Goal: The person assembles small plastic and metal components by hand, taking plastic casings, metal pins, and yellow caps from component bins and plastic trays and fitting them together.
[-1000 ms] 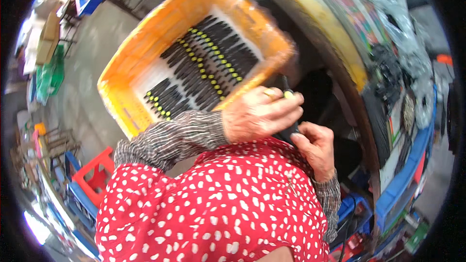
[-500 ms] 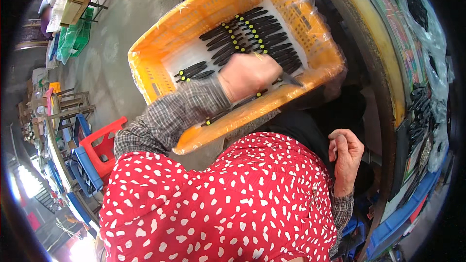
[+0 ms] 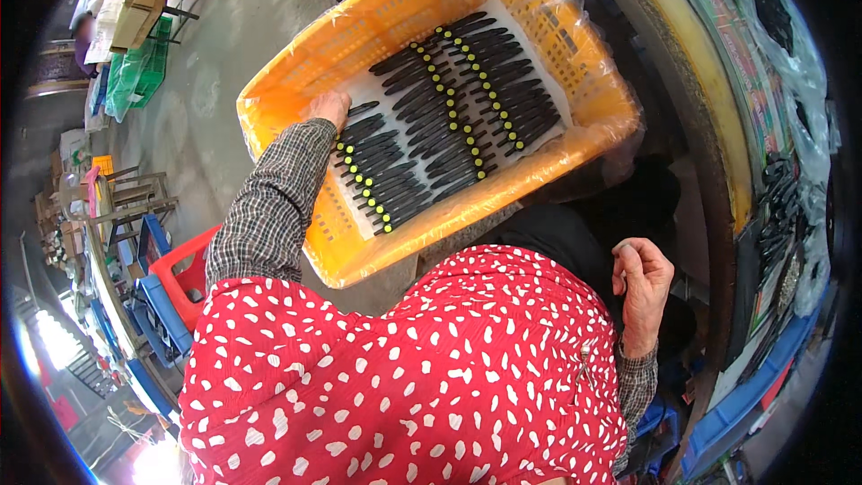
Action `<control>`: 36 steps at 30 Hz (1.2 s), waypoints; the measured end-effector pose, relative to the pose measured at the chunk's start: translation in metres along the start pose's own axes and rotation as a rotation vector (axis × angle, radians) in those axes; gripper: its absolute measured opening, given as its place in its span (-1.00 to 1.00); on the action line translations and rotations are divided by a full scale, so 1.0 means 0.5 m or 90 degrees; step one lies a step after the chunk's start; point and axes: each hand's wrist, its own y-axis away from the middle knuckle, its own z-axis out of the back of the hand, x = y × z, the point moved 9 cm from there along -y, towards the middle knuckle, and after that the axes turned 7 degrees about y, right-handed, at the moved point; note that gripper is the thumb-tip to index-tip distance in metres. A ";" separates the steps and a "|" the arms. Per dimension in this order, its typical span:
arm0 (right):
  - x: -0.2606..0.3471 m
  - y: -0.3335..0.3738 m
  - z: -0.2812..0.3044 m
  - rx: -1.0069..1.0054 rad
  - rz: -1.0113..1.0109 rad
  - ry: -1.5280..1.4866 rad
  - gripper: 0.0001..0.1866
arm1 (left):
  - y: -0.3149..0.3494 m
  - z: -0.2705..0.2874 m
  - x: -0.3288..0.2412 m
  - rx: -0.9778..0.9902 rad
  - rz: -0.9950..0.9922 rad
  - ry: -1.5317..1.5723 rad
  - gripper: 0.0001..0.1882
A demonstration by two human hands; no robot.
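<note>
A yellow plastic crate (image 3: 395, 13) stands ahead of me, lined with clear film and a white sheet. Slim black pens (image 3: 449, 117) with round yellow ends lie in it side by side, in three slanting rows. My left hand (image 3: 330, 109) reaches inside the crate's left wall, at the far end of the left row. One black pen (image 3: 364, 109) sticks out from its closed fingers, with the near end hidden by the hand. By my right hip, my right hand (image 3: 643, 292) is off the crate, fingers curled in and nothing seen in them.
A workbench edge (image 3: 709, 90) curves along the right, with a blue tray (image 3: 763, 395) and black parts (image 3: 779, 216) in clear plastic. Left of me are a red plastic stool (image 3: 184, 274) and blue bins (image 3: 162, 310). A green crate (image 3: 154, 63) and cardboard box (image 3: 144, 4) stand farther off.
My left hand has moved from over the middle of the crate to its left wall. Pens that the hand and forearm covered now show. My right hand has hardly moved.
</note>
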 end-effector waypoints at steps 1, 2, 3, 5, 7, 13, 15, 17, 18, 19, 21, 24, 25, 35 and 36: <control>-0.002 0.001 0.003 -0.004 -0.001 0.003 -0.80 | 0.004 0.000 0.000 0.024 0.021 0.010 -0.78; -0.003 0.000 0.005 -0.007 -0.002 0.002 -0.80 | 0.008 -0.001 0.000 0.048 0.042 0.020 -0.78; -0.002 0.000 0.006 -0.004 -0.001 -0.006 -0.80 | 0.011 -0.005 0.001 0.048 0.041 0.019 -0.78; -0.001 0.002 0.006 -0.002 0.001 -0.015 -0.80 | 0.016 -0.010 0.008 0.036 0.052 0.010 -0.77; -0.001 0.003 0.012 -0.004 0.002 -0.007 -0.81 | 0.017 -0.004 0.004 0.044 0.055 0.025 -0.78; 0.004 0.015 0.023 -0.019 -0.006 -0.029 -0.84 | 0.010 -0.015 0.008 -0.002 0.041 0.004 -0.82; 0.004 0.017 0.025 -0.028 -0.029 -0.029 -0.87 | 0.001 -0.038 0.024 -0.029 0.037 -0.004 -0.82; 0.002 0.016 0.029 -0.030 -0.040 -0.028 -0.86 | -0.003 -0.043 0.021 -0.038 0.018 -0.012 -0.81; 0.002 0.015 0.030 -0.030 -0.051 -0.028 -0.87 | 0.004 -0.043 0.022 -0.045 0.005 -0.024 -0.81; 0.008 0.017 0.032 -0.034 -0.043 -0.031 -0.87 | -0.001 -0.054 0.032 -0.004 0.002 -0.014 -0.78; 0.008 0.020 0.035 -0.028 -0.025 -0.034 -0.86 | -0.009 -0.080 0.058 0.037 0.022 -0.008 -0.76; 0.008 0.026 0.049 -0.049 -0.016 -0.027 -0.87 | -0.011 -0.052 0.022 0.001 0.014 -0.028 -0.86; 0.009 0.029 0.052 -0.047 -0.009 -0.032 -0.88 | -0.010 -0.059 0.033 0.006 -0.002 -0.004 -0.86; 0.078 0.082 0.134 -0.130 0.106 0.091 -0.84 | -0.031 -0.005 -0.044 -0.032 -0.039 -0.014 -0.86; 0.086 0.093 0.150 -0.157 0.117 0.112 -0.84 | -0.021 0.034 -0.091 -0.077 -0.074 -0.021 -0.85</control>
